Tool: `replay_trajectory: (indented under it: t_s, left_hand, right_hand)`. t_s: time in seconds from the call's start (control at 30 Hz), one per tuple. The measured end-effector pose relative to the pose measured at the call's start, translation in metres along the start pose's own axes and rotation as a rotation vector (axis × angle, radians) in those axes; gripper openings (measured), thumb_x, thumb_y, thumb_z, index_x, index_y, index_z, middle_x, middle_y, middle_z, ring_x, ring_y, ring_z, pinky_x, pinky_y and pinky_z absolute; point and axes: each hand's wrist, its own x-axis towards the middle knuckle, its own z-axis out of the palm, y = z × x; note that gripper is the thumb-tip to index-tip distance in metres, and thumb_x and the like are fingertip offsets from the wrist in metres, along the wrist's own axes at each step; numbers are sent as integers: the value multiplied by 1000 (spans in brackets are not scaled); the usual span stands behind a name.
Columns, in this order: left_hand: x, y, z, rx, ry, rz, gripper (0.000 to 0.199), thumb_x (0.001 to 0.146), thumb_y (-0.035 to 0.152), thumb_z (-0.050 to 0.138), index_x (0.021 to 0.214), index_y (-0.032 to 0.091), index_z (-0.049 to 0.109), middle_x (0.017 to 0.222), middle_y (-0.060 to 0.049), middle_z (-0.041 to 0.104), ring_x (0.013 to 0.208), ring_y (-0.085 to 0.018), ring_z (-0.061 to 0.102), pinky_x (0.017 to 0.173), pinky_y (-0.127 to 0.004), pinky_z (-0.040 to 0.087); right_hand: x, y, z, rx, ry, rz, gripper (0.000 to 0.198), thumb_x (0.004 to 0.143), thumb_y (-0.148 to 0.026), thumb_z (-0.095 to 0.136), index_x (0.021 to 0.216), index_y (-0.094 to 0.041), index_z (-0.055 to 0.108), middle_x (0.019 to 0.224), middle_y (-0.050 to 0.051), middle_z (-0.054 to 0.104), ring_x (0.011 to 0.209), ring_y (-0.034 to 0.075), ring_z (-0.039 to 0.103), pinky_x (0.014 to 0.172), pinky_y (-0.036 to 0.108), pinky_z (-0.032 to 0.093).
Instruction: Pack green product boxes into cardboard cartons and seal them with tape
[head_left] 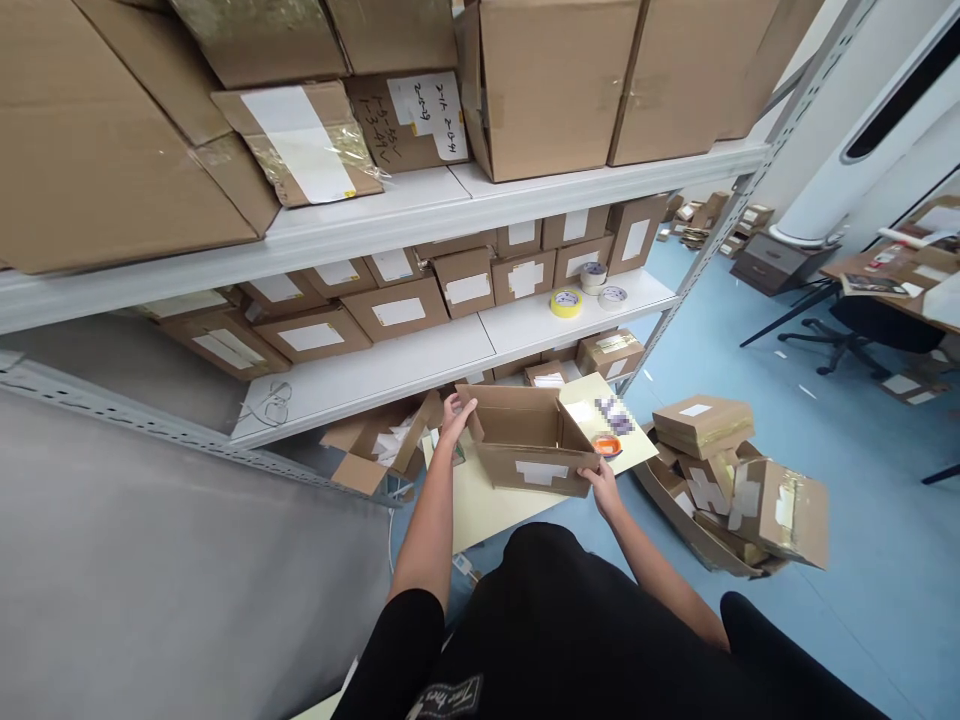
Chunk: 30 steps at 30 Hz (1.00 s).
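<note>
The left hand [456, 418] is grasping an open-topped, rectangular brown cardboard box [525, 456] by its left end; the right hand [602, 488] is grasping its near right corner.
On the left, a flapped brown cardboard carton [361, 472] is sitting below a long white shelf [427, 360], whose edge is limiting room on the far side. In the middle, the box is occupying space over a flat, pale yellow counter [480, 515]; whether it is touching cannot be told. It is probably handling light and fairly stiff, its end walls and corners likely offering the firmest hold. On the right, an orange ring-shaped object [609, 447] is lying near the box, and piled brown cardboard boxes [780, 510] are crowding the counter's right edge.
</note>
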Motion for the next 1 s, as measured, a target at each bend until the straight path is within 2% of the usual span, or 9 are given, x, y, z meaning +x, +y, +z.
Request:
replay_trajectory:
  t_s: [0.1,0.17,0.3,0.37,0.5,0.67,0.8,0.93,1.0]
  left_hand:
    - [-11,-7,0,28,-27,-8,95,77,59,83,155,29,37,161,-18,42,131,-29,60,100,-36,53]
    - [-19,-14,0,52,-65,-2,101,74,57,87,156,28,37,164,-18,38,138,-31,55,105,-37,50]
    - [-30,-30,3,106,-61,17,108,71,56,89,158,23,35,165,-20,36,147,-33,44,116,-40,42]
    - [-33,-37,3,131,-22,14,107,71,57,89,157,21,37,162,-21,39,146,-34,45,116,-43,41]
    - [-37,-49,5,177,113,50,96,69,54,90,148,21,47,153,-19,47,137,-33,53,114,-46,43]
    - [-44,-58,16,176,219,112,77,67,43,90,131,20,54,131,-13,61,125,-30,60,113,-48,43]
    - [-48,-60,28,93,267,203,63,72,33,84,125,21,53,128,-11,61,125,-28,58,114,-45,42]
    - [-48,-61,32,55,284,199,61,74,31,81,126,21,51,126,-11,61,122,-27,59,114,-45,41]
    - [-47,-63,33,54,292,198,63,72,31,82,126,21,51,126,-11,60,123,-27,57,115,-45,40]
  right_hand:
    - [11,-1,18,-35,-38,-71,75,67,-29,70,141,-25,61,138,7,67,132,32,57,110,45,47]
    - [18,-1,28,-75,-75,-94,86,66,-27,69,151,-29,52,150,6,59,141,31,50,116,45,42]
    - [29,-2,37,-123,-141,-64,95,68,-27,70,159,-34,41,160,5,49,146,30,46,117,47,42]
    - [30,-7,34,-140,-146,-88,94,72,-30,72,160,-34,40,161,5,48,148,30,44,119,48,40]
    - [35,-23,19,-178,-209,-154,87,74,-41,81,155,-33,49,159,5,51,151,31,41,124,49,35]
    - [47,-40,6,-220,-315,-108,79,72,-51,88,144,-34,63,163,5,46,155,33,35,126,51,30]
    - [52,-45,4,-296,-363,-98,72,71,-57,89,135,-30,71,166,8,42,157,36,31,126,54,28]
    - [54,-49,2,-364,-405,-104,71,73,-61,87,134,-28,72,165,11,42,157,37,29,127,55,26]
    - [55,-53,1,-397,-444,-111,60,75,-62,85,123,-26,79,161,11,48,159,36,26,128,56,22]
